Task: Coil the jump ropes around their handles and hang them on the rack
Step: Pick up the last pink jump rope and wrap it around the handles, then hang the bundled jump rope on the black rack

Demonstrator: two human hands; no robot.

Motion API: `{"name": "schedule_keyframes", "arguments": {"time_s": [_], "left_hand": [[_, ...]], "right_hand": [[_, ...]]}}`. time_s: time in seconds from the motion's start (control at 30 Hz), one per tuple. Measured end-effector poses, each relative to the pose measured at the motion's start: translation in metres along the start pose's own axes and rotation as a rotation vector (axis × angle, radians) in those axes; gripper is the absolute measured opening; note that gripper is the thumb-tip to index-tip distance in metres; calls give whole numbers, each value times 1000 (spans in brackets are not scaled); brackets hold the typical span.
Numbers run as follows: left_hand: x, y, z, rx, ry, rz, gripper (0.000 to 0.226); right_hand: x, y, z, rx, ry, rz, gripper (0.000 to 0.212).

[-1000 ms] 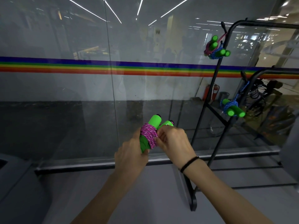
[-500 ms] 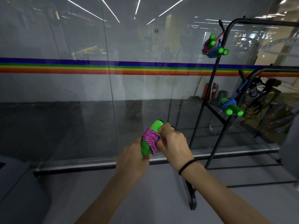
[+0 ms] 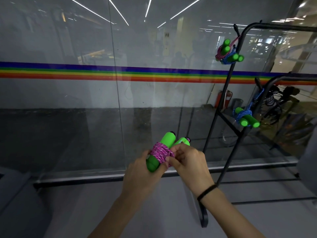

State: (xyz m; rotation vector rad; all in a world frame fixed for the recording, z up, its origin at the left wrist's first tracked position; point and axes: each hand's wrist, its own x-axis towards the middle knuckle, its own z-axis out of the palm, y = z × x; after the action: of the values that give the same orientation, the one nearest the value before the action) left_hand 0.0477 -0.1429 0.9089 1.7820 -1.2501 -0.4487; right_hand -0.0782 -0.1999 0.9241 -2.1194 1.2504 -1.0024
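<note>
1. Head view: the pink rope [image 3: 161, 154] is coiled tight round the middle of the two green handles [image 3: 167, 139]. The bundle is near centre, in front of the glass wall [image 3: 68, 86], left of the rack [image 3: 223, 93] and well apart from it.
2. Left hand [image 3: 144, 176] grips the near ends of the handles from below. Right hand [image 3: 188, 162] pinches at the right side of the coil, fingertips [image 3: 173, 149] and thumb curled onto the turns. Can't tell if a free tail or loop sits between them; the fingers cover it.
3. My read of the step: locking off the last turn and leaving a loop to hang by.
4. To do it well:
   - Squeeze firmly with the left hand so the handles lie parallel; if they splay, the coil goes slack.
   - Tuck the end under a tight turn, pulling along the handles, not across.
   - Don't let turns slide toward the far caps.
5. The braided rope looks grippy and the handles look like foam, so a tuck should hold without a knot.
6. Reference, far right on the rack: the upper bundle [image 3: 228, 54] and lower bundle [image 3: 245, 117] each hang by a rope loop. Copy that loop.
7. Upper hook [image 3: 236, 30] and lower hook [image 3: 258, 83] both look occupied. No free hook visible, so check before reaching over.
</note>
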Motion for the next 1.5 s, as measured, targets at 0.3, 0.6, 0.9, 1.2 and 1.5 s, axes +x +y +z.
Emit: {"name": "schedule_keyframes", "arguments": {"time_s": [0.3, 0.6, 0.9, 1.2, 1.5], "left_hand": [[-4, -1, 8, 51, 51, 88, 52], [-5, -8, 9, -141, 40, 96, 46], [-10, -10, 21, -743, -156, -195, 10], [0, -12, 5, -1062, -231, -508, 24], [-2, -15, 10, -977, -459, -494, 24]], "right_hand": [[-2, 3, -2, -175, -16, -151, 21], [-2, 0, -19, 535, -79, 185, 23], [-17, -5, -29, 382, 297, -54, 14], [-25, -10, -43, 373, 378, -99, 12], [-23, -18, -11, 523, 340, -77, 8]]}}
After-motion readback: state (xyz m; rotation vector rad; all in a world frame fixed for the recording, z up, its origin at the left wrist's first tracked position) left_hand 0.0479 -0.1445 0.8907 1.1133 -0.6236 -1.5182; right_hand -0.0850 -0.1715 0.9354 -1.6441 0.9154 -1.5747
